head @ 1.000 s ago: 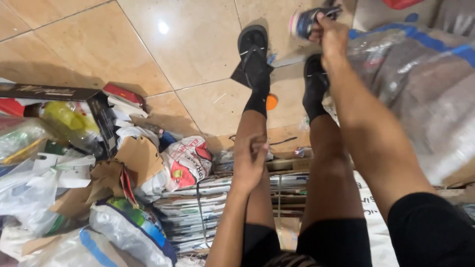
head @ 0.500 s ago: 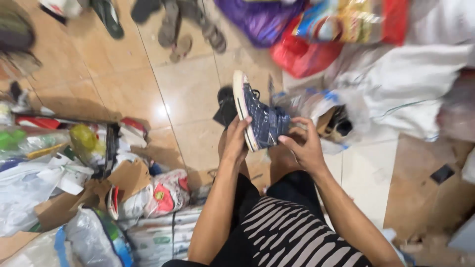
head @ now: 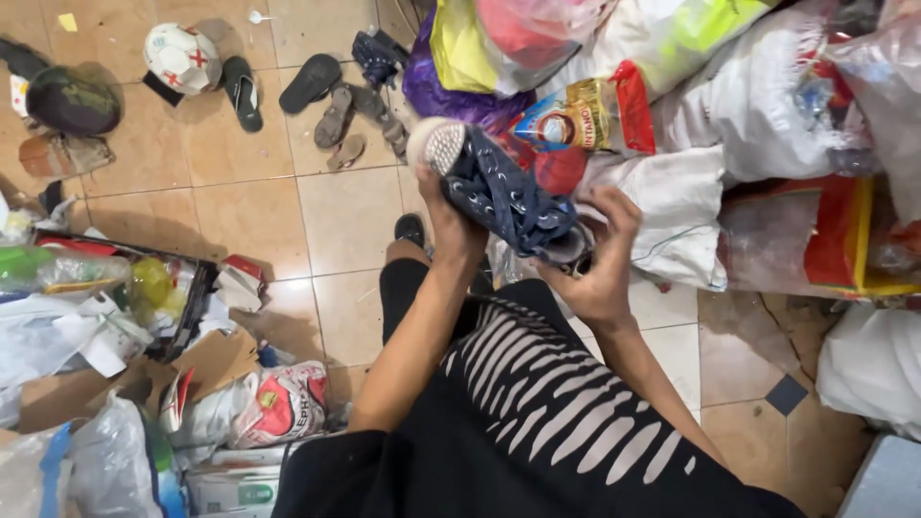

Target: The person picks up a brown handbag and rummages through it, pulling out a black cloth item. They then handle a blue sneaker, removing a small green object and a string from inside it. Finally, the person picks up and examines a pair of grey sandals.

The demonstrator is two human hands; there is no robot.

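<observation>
Since half a second ago the dark blue canvas sneaker with white laces [head: 508,197] has come higher and farther from the body, its white rubber sole [head: 434,146] now tipped up toward the far left. From the left: the left hand [head: 451,225] is closed around the toe end, thumb along the sole, which steadies it. The right hand [head: 600,254], fingers curled, grips the heel opening, seemingly turning it for a look inside. Loose sandals [head: 331,101] lie far left on the beige floor tiles [head: 345,216]; white stuffed sacks [head: 691,206] pile at right.
</observation>
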